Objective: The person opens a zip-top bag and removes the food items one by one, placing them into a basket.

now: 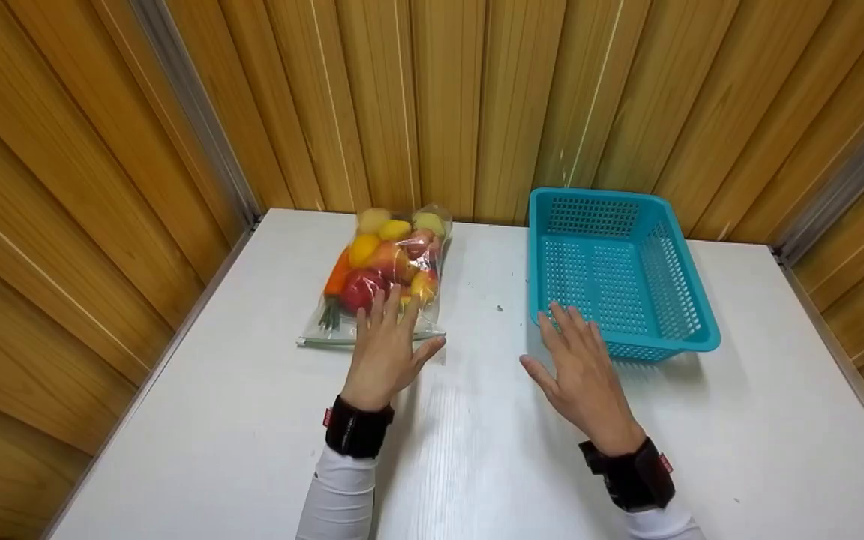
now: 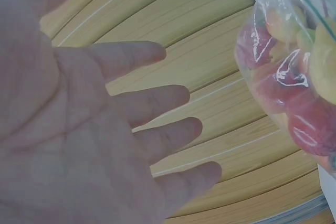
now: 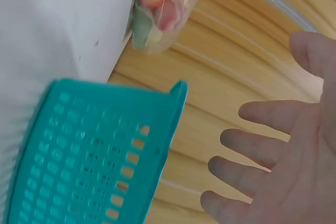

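Observation:
A clear zip bag (image 1: pixel 312 330) full of fruit and vegetables lies on the table at the left. Through its plastic show a dark red round fruit (image 1: pixel 361 291), an orange carrot (image 1: pixel 337 273) with a green top, and several yellow and reddish pieces. My left hand (image 1: pixel 385 352), fingers straight and spread, overlaps the bag's zip edge in the head view; its palm (image 2: pixel 68 114) holds nothing. Fingers likewise extended, my right hand (image 1: pixel 578 371) is at the near left corner of a teal plastic basket (image 1: pixel 627 346). That basket has perforated walls and nothing inside.
Both things stand on a white table (image 1: pixel 462 450), toward its back edge. Wood-look panelled walls (image 1: pixel 447 112) rise behind and on both sides. Between bag and basket, small dark specks (image 1: pixel 499 308) dot the tabletop. Black bands (image 1: pixel 359 427) wrap both wrists.

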A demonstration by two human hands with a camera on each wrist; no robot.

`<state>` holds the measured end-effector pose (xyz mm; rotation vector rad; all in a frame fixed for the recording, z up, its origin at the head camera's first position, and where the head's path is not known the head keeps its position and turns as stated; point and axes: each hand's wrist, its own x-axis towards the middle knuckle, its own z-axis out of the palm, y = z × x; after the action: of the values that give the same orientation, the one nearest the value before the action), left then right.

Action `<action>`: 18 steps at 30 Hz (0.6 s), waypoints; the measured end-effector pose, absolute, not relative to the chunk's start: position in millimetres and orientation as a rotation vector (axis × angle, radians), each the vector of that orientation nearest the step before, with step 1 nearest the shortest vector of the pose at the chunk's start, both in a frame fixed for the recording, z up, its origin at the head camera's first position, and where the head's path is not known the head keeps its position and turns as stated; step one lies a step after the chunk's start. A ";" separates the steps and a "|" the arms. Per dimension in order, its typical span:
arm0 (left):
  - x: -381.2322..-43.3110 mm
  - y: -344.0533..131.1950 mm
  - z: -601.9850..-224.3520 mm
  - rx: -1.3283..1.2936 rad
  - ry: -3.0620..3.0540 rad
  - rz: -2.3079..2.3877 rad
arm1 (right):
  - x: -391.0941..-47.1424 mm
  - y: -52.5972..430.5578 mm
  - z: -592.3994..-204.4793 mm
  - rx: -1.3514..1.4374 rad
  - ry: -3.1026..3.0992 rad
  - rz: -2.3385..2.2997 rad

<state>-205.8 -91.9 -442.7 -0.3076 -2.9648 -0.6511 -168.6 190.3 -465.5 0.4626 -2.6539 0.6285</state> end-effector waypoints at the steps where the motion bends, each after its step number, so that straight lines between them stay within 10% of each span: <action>1: -206.4 -92.7 -442.9 -0.304 -2.964 -0.661 | -169.2 185.6 -467.6 0.481 -2.639 0.617; 18: -227.4 -114.8 -465.0 -0.232 -2.961 -0.707 | -217.3 129.6 -507.3 0.684 -2.453 0.549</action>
<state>-227.4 -114.8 -465.0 -0.2319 -2.9610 -0.7075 -217.3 129.6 -507.3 0.6844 -2.4527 0.5493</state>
